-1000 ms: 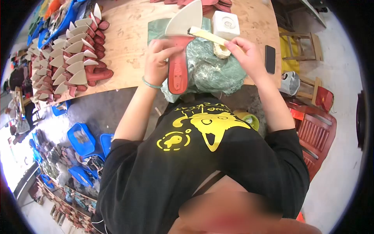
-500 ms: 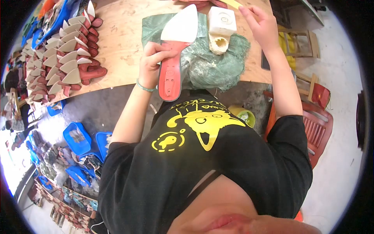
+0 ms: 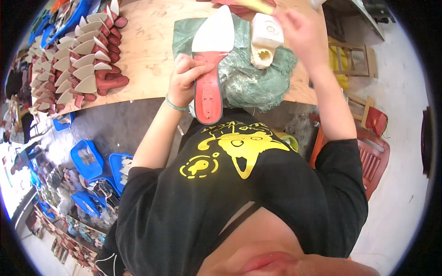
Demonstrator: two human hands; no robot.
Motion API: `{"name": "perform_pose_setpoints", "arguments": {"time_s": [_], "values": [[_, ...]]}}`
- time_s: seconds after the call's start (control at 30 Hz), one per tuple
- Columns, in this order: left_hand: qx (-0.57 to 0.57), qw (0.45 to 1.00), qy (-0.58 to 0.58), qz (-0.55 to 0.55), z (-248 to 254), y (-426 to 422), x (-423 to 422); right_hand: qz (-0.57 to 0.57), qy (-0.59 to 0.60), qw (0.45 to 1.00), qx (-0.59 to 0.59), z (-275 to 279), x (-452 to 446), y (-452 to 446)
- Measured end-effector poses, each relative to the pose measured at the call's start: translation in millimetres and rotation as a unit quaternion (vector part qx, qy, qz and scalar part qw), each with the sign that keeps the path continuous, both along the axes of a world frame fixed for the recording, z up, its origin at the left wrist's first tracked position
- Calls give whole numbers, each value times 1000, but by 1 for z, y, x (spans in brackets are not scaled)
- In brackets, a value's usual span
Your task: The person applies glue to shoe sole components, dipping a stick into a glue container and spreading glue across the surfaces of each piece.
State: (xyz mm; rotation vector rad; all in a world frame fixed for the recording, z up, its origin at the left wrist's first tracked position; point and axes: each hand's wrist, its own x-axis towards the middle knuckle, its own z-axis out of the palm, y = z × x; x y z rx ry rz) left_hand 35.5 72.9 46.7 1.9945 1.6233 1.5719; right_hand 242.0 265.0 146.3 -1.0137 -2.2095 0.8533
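Observation:
My left hand (image 3: 184, 80) is closed around the side of a shoe insole (image 3: 209, 94), red with a dark edge and a white pointed toe piece. It is held toe away from me over the table's near edge. To the right, my right hand (image 3: 297, 32) is raised and blurred, its fingers pinched at the end of a yellow strip-like tool (image 3: 258, 6); the tool's far end is unclear. Near that hand, a white plastic container (image 3: 267, 30) with a crusted, open mouth rests on a crumpled green plastic sheet (image 3: 258, 87) smeared with white.
Rows of red insoles with pale pointed toe pieces (image 3: 85, 60) cover the left of the wooden table (image 3: 147, 46). More red pieces (image 3: 230, 8) lie at the far edge. Blue baskets (image 3: 87, 158) stand on the floor at left, a red chair (image 3: 370, 161) at right.
My right hand has moved left and slightly down with the yellow tool, over the white container's side. My left hand and the insole have shifted slightly right in view.

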Motion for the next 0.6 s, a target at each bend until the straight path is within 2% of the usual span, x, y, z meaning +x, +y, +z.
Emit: {"name": "perform_pose_setpoints", "arguments": {"time_s": [0.03,0.13,0.23,0.33,0.43,0.53,0.6], "values": [[6,1000,6,9,-1,-1,0,32,-10,999,-28,-14,3,-11],[19,999,7,29,-2,-2,-3,105,-83,991,4,-34,-6,-50],[2,999,-11,44,-5,-6,-9,70,-177,980,63,-33,-6,-27],[-12,998,-23,52,-9,-11,-15,-82,-69,994,26,-18,-6,11],[3,998,-23,61,-11,-11,-25,54,39,997,-28,-29,-19,-14],[-10,995,-78,65,-19,-23,-29,108,-105,983,104,-60,-43,-51],[7,992,-67,106,-16,-33,-37,-5,46,999,10,-83,-61,-20]]}}
